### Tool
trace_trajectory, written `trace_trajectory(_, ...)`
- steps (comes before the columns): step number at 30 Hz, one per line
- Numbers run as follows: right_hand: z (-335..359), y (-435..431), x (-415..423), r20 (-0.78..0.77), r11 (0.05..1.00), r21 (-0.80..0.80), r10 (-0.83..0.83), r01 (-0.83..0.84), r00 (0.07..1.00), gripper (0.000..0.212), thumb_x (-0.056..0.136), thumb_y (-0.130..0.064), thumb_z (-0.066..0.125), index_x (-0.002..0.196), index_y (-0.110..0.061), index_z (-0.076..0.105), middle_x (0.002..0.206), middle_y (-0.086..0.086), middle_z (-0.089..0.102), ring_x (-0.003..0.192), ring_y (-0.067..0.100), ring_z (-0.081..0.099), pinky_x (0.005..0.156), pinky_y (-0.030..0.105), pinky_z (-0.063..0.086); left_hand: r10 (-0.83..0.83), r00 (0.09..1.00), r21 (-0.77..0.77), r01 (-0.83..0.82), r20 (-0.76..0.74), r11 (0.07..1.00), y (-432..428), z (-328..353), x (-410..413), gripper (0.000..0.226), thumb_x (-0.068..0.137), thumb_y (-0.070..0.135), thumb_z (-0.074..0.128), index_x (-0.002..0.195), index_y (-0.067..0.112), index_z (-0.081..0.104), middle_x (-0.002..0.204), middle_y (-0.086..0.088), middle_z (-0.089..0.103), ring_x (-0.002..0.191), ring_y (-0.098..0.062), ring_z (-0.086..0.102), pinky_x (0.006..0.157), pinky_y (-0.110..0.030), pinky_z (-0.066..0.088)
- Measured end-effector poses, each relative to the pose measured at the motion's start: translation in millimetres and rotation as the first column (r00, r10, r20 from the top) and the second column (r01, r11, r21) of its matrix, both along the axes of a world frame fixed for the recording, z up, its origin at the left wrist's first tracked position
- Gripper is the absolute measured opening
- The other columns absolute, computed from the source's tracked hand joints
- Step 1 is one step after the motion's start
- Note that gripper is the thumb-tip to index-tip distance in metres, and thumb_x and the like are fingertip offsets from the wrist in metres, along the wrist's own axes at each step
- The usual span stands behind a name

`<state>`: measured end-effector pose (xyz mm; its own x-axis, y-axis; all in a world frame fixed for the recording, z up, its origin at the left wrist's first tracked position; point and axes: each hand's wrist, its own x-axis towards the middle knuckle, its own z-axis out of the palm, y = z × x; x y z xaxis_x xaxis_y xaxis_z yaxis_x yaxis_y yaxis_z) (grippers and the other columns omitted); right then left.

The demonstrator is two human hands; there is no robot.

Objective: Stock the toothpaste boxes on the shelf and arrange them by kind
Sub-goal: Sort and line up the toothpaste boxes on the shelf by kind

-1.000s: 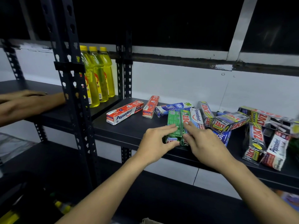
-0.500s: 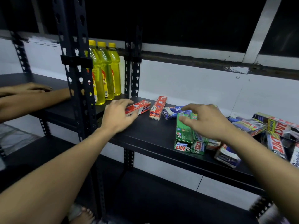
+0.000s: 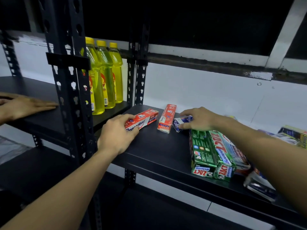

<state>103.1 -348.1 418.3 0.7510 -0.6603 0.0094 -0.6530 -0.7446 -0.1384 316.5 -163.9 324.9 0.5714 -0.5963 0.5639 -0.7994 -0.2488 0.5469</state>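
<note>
left hand (image 3: 116,136) fingers pinch the red pepsodent box (image 3: 141,121); right hand (image 3: 197,121) fingers clasp the blue box (image 3: 181,122). best slide each squarely beside its kind.

Both forearms are bare from the hands back to the frame edge; the left hand (image 3: 116,136) and right hand (image 3: 199,121) carry no rings, watch or gloves.

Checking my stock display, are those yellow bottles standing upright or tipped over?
Upright: the three yellow bottles stand in a row on the shelf, yellow caps on top.
</note>
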Motion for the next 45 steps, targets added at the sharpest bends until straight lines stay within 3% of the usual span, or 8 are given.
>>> trace_trajectory(7,-4,-8,6,0.081,0.997,0.069,0.039,-0.045,0.996,0.025,0.086,-0.036,0.069,0.111,-0.034,0.068,0.092,-0.012,0.061,0.077,0.005,0.056,0.069,0.024,0.042,0.001,1.0,-0.017,-0.001,-0.011,1.0,0,1,0,0.041,0.084,0.044,0.072,0.124,0.034,0.065,0.121,0.013,0.066,0.094,-0.005,0.058,0.083,-0.025,0.049)
trace_trajectory(11,-4,-6,3,0.048,0.998,0.042,0.048,-0.05,0.998,0.007,0.083,-0.034,0.068,0.088,-0.033,0.064,0.088,-0.005,0.064,0.074,0.022,0.066,0.065,0.026,0.045,0.014,1.0,-0.014,-0.015,-0.016,1.0,1,1,-1,0.042,0.084,0.044,0.072,0.124,0.035,0.065,0.121,0.013,0.067,0.099,-0.007,0.06,0.082,-0.025,0.048)
trace_trajectory(20,5,-11,15,0.083,0.997,0.078,0.004,-0.01,0.997,0.034,0.089,-0.057,0.059,0.11,-0.031,0.064,0.101,-0.01,0.066,0.095,0.015,0.06,0.084,0.032,0.043,0.061,0.995,-0.064,-0.066,-0.078,0.996,1,1,-4,0.037,0.084,0.044,0.071,0.12,0.036,0.068,0.115,0.014,0.069,0.093,-0.007,0.062,0.075,-0.024,0.049)
trace_trajectory(26,3,-24,53,0.17,0.981,0.169,-0.125,0.096,0.977,0.045,0.096,-0.049,0.053,0.125,-0.015,0.061,0.109,0.008,0.07,0.096,0.024,0.066,0.087,0.034,0.051,0.068,0.99,-0.068,-0.076,-0.12,0.995,2,3,-6,0.036,0.082,0.045,0.071,0.117,0.039,0.069,0.11,0.017,0.07,0.091,-0.008,0.065,0.078,-0.03,0.056)
trace_trajectory(29,-5,-28,75,0.054,0.979,0.129,-0.169,0.161,0.984,0.058,0.093,-0.06,0.05,0.111,-0.008,0.068,0.101,0.009,0.068,0.09,0.025,0.063,0.077,0.032,0.047,0.078,0.988,-0.062,-0.087,-0.13,0.994,2,3,-6,0.036,0.081,0.046,0.071,0.117,0.04,0.069,0.109,0.018,0.07,0.091,-0.008,0.064,0.076,-0.029,0.055)
trace_trajectory(34,-7,-22,97,0.134,0.959,0.165,-0.254,0.231,0.958,0.048,0.086,-0.056,0.064,0.073,-0.01,0.06,0.075,0.004,0.06,0.066,0.016,0.053,0.053,0.027,0.037,0.082,0.989,-0.055,-0.089,-0.126,0.994,3,3,-6,0.037,0.08,0.047,0.071,0.117,0.041,0.068,0.11,0.016,0.07,0.094,-0.01,0.064,0.078,-0.029,0.055)
trace_trajectory(41,-18,-24,100,0.356,0.912,0.333,-0.358,0.241,0.863,0.037,0.068,-0.034,0.083,0.09,-0.006,0.071,0.083,0.01,0.073,0.072,0.022,0.07,0.058,0.027,0.052,0.086,0.989,-0.049,-0.093,-0.123,0.994,5,4,-7,0.037,0.081,0.046,0.071,0.117,0.04,0.068,0.109,0.016,0.071,0.092,-0.009,0.064,0.075,-0.024,0.05)
trace_trajectory(45,-10,-26,98,0.487,0.879,0.457,-0.374,0.135,0.789,0.053,0.074,-0.025,0.082,0.122,-0.012,0.062,0.096,0.009,0.071,0.079,0.022,0.07,0.067,0.032,0.056,0.09,0.989,-0.051,-0.096,-0.116,0.994,5,4,-7,0.038,0.081,0.046,0.071,0.118,0.04,0.068,0.11,0.016,0.071,0.093,-0.008,0.064,0.074,-0.022,0.048)
